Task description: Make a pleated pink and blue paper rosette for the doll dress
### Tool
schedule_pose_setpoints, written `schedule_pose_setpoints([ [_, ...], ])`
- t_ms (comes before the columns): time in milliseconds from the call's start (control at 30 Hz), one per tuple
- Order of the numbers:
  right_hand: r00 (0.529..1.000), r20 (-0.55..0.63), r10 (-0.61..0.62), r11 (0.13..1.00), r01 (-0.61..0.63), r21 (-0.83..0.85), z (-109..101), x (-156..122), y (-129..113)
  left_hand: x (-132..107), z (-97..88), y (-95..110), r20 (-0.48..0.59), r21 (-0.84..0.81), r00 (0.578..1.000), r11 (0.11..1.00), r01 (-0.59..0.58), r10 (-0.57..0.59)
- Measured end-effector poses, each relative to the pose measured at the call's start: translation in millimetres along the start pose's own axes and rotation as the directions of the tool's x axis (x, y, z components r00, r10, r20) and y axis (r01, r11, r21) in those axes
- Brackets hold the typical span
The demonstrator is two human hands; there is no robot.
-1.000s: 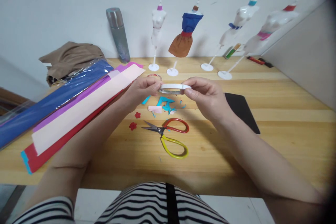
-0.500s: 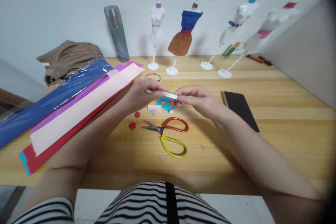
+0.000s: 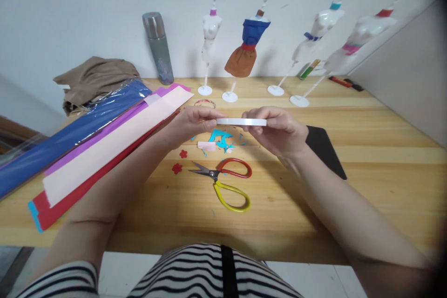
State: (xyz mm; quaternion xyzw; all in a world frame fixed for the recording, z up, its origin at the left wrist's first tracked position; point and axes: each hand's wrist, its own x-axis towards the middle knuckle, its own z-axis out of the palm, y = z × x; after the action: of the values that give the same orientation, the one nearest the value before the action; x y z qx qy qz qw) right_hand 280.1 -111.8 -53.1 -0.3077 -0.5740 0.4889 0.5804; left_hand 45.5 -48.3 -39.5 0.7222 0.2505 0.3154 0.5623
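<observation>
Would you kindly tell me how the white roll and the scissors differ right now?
The white roll is held by the left hand and right hand; the scissors lie on the table.
The roll looks plain white; the scissors have dark blades and red and yellow handles.
The roll shows edge-on; the scissors lie flat, blades apart.

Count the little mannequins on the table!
4. By the wall, left to right: the purple-necked mannequin, the mannequin in blue and brown, the teal-necked mannequin, the red-necked mannequin. None seems hidden.

Soft light, sheen on the tape roll [image 3: 233, 122], glare streaking the plastic wrapper [image 3: 130, 91], faint shadows behind the dress forms [image 3: 211, 32], right edge blurred dark!
</observation>
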Motion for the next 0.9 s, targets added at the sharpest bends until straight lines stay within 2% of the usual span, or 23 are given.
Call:
schedule_pose_setpoints([
  [100,0.998,-0.023,0.052,0.998,-0.053,-0.043,0.0,0.2,-0.1,0.1,-0.1,1.9,0.094,-0.022,0.995,0.999,0.035,-0.033],
  [267,0.986,-0.122,0.114,0.963,-0.140,-0.229,-11.0,-2.2,-4.7,0.6,-1.2,6.8,0.033,0.104,0.999,0.994,-0.025,0.022],
  [367,0.992,-0.071,0.106,0.953,-0.121,-0.279,-14.6,-4.7,-10.1,1.3,-0.8,6.9,0.029,0.149,0.999,0.988,-0.038,0.034],
  [467,0.993,0.024,0.111,0.940,-0.097,-0.327,-10.1,-8.0,-14.2,0.8,0.5,7.3,0.024,0.194,0.999,0.980,-0.050,0.046],
  [533,0.990,0.041,0.137,0.931,-0.115,-0.346,-5.4,-9.9,-13.8,-0.1,1.5,8.0,0.017,0.220,0.999,0.974,-0.053,0.050],
  [600,0.986,0.044,0.162,0.936,-0.139,-0.323,-2.7,-10.7,-10.9,-0.9,2.1,9.0,0.007,0.216,0.999,0.976,-0.043,0.042],
  [800,0.976,0.064,0.209,0.968,-0.198,-0.154,-7.6,-6.3,-2.1,-1.9,2.1,10.7,-0.015,0.032,0.999,0.999,0.029,-0.029],
  [900,0.969,0.069,0.237,0.967,-0.228,-0.114,-8.0,-5.0,-2.4,-2.0,2.4,9.7,-0.011,-0.005,0.999,0.999,0.036,-0.036],
])
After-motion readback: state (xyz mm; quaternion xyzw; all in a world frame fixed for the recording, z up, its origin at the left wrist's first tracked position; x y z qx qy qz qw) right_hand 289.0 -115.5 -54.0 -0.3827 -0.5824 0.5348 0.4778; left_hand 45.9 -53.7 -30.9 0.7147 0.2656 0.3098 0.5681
